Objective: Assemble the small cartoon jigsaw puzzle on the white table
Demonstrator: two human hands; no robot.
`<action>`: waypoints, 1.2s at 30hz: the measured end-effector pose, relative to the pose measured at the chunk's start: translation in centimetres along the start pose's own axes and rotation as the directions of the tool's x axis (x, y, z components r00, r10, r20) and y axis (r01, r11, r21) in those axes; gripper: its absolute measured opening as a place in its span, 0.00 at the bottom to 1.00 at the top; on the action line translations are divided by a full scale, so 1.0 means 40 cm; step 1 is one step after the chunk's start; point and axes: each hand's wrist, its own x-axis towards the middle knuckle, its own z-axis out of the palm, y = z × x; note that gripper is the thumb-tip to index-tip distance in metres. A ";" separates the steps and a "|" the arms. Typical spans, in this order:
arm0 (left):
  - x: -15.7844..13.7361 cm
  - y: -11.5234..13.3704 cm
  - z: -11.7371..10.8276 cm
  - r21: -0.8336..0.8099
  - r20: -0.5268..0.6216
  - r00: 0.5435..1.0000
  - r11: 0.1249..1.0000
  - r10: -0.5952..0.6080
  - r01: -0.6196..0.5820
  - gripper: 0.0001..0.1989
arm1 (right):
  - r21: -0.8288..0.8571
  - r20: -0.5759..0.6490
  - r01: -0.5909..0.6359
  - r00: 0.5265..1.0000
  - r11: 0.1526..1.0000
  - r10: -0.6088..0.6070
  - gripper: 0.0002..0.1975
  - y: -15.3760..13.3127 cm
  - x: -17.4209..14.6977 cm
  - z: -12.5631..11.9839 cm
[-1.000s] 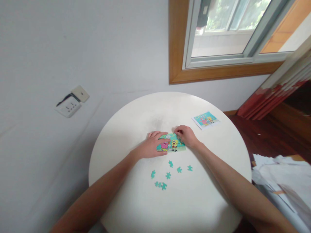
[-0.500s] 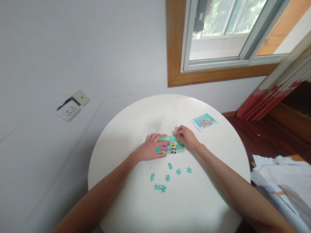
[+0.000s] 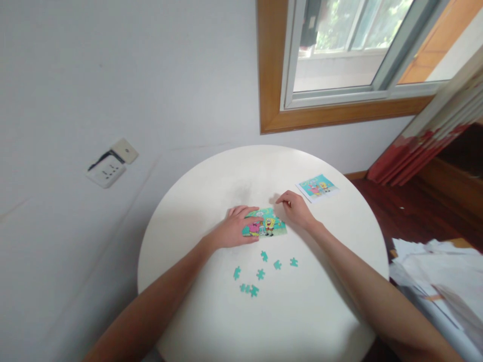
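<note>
White worktop (image 3: 302,311) bore loose pieces (image 3: 260,274) at six o'clock from the puzzle (image 3: 269,226). Grip spread, the left hand (image 3: 234,229) covered its nine-o'clock side, where flat pressure seemed best; the right hand (image 3: 296,207) curled at two o'clock, any pinch impossible to tell.

Two hands (image 3: 234,230), one puzzle (image 3: 269,226), one card (image 3: 319,188), seven-plus pieces (image 3: 260,274).

The puzzle pieces (image 3: 260,274) look matt, the tabletop (image 3: 204,186) smooth, the window frame (image 3: 270,65) wooden.
</note>
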 end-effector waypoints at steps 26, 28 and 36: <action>-0.011 -0.043 -0.009 -0.017 -0.019 0.998 0.998 -0.057 0.057 0.30 | -0.111 0.671 0.180 0.739 0.977 -0.060 0.08 -0.189 -0.104 -0.077; -0.012 -0.041 -0.010 -0.015 -0.019 0.998 0.998 -0.058 0.057 0.29 | -0.174 0.743 0.217 0.670 0.961 -0.016 0.08 -0.221 -0.130 -0.062; -0.012 -0.045 -0.007 -0.013 -0.012 0.998 0.998 -0.059 0.059 0.29 | -0.340 0.800 0.382 0.597 0.859 0.052 0.11 -0.277 -0.181 -0.016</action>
